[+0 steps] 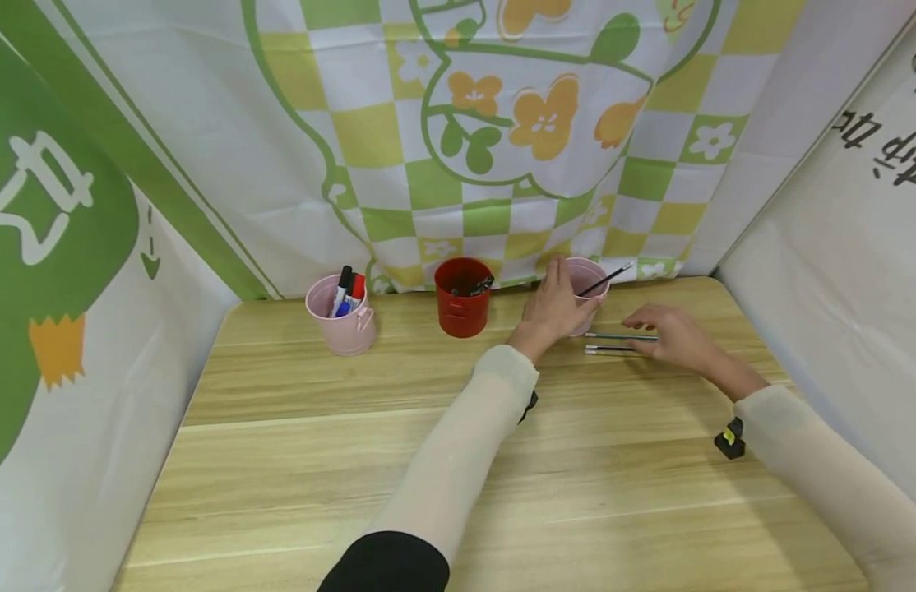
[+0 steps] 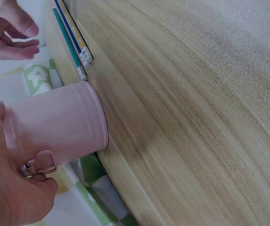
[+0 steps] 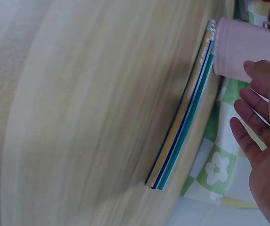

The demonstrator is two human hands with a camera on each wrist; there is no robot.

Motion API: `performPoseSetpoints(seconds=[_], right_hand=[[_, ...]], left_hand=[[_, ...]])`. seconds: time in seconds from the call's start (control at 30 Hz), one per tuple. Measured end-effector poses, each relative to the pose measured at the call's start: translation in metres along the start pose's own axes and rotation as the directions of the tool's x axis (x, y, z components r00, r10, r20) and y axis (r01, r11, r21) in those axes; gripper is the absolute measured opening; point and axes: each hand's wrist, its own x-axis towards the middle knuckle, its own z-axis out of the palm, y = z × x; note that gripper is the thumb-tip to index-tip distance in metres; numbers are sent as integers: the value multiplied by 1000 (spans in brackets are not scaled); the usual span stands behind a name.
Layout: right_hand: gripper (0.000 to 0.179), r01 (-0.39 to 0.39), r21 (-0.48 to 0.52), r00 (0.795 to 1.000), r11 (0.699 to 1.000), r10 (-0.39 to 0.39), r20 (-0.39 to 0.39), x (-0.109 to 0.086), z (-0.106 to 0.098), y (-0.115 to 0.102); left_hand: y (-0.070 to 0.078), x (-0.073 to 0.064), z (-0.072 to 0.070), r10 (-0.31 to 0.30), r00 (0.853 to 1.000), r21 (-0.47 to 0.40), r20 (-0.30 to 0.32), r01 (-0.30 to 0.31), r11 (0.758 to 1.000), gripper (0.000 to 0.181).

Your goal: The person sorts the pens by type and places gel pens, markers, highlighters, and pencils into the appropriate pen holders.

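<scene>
A small pink bucket (image 1: pixel 582 324) stands at the back right of the table, with one dark pencil (image 1: pixel 604 280) leaning out over its rim. My left hand (image 1: pixel 550 308) grips this bucket around its upper side, near the little handle loop (image 2: pixel 46 161). Several pencils lie side by side on the table just right of the bucket, among them a green pencil (image 3: pixel 188 125), a yellow pencil (image 3: pixel 176 123) and a blue one. Over these pencils hovers my right hand (image 1: pixel 673 335), fingers apart and loosely bent, with nothing held in the right wrist view.
A red bucket (image 1: pixel 462 316) with dark small items inside stands left of my left hand. Farther left, another pink bucket (image 1: pixel 347 335) holds several markers (image 1: pixel 343 289). A patterned cloth (image 1: pixel 502 197) hangs behind the wooden table (image 1: pixel 399 460).
</scene>
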Motion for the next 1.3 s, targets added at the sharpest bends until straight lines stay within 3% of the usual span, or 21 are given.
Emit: performPoseSetpoints(seconds=[0.5,1.07,1.3], right_hand=[[22,33,-4,995,999,-33,96,-7,21,-4],[14,119,-34,986,992,-114,124,-7,30,-7],[13,170,-26,982,985,-167,93,-7,37,-6]], left_hand=[[1,0,0,12,1000,-4,-17,-12,1000,103],[1,0,1,25,999,9,-24,-25,1000,103],[-1,1,2,23,1000,13,-20,-22,1000,102]])
